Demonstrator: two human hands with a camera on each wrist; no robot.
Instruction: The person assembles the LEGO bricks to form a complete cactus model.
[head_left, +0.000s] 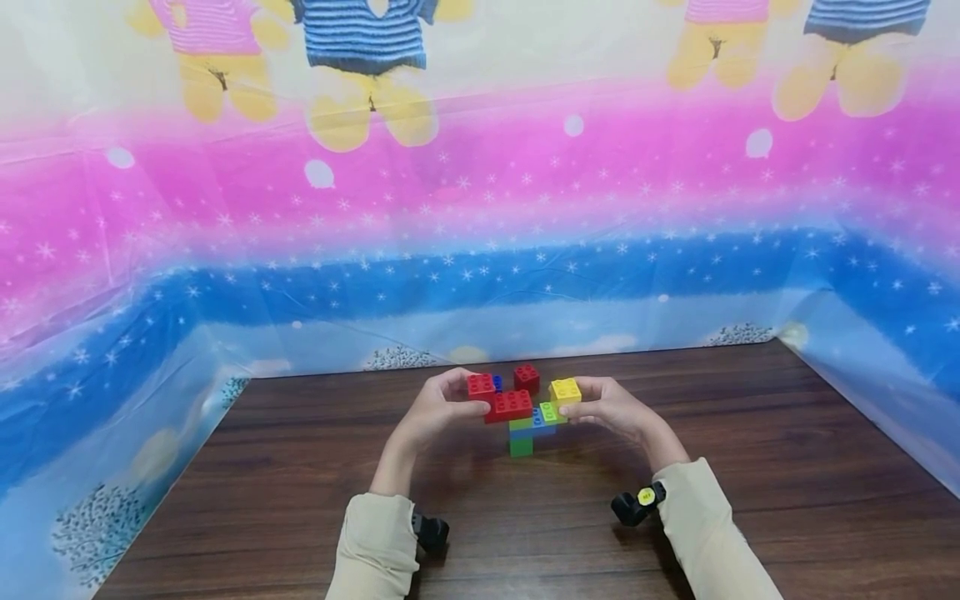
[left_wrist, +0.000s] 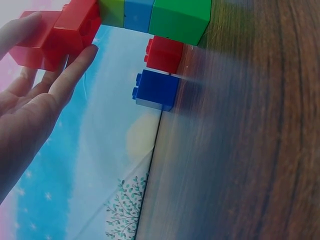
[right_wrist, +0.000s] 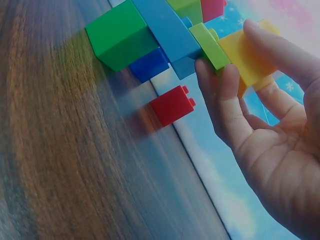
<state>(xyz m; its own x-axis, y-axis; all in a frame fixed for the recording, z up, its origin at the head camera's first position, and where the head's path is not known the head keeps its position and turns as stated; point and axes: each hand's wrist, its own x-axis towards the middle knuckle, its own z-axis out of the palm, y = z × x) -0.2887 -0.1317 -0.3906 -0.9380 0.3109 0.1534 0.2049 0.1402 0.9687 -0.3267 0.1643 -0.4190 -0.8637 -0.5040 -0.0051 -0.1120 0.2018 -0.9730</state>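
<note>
A stacked toy-brick build stands on the table, with a green brick [head_left: 521, 444] at its foot and a blue brick [head_left: 547, 430] across it. Lime pieces [right_wrist: 208, 47] sit above the blue one. On the left, a longer red brick [head_left: 512, 405] carries a smaller red brick [head_left: 481, 386], which my left hand [head_left: 432, 414] pinches between thumb and fingers. My right hand [head_left: 615, 411] grips the yellow brick [head_left: 565, 392] at the right end, its thumb on the near side. In the right wrist view, fingertips also touch the lime piece beneath.
Behind the build stand a loose red brick [head_left: 527, 377] and a loose blue brick [left_wrist: 158, 89], partly hidden in the head view. The dark wooden table [head_left: 300, 467] meets a patterned cloth [head_left: 480, 292] at its back and sides.
</note>
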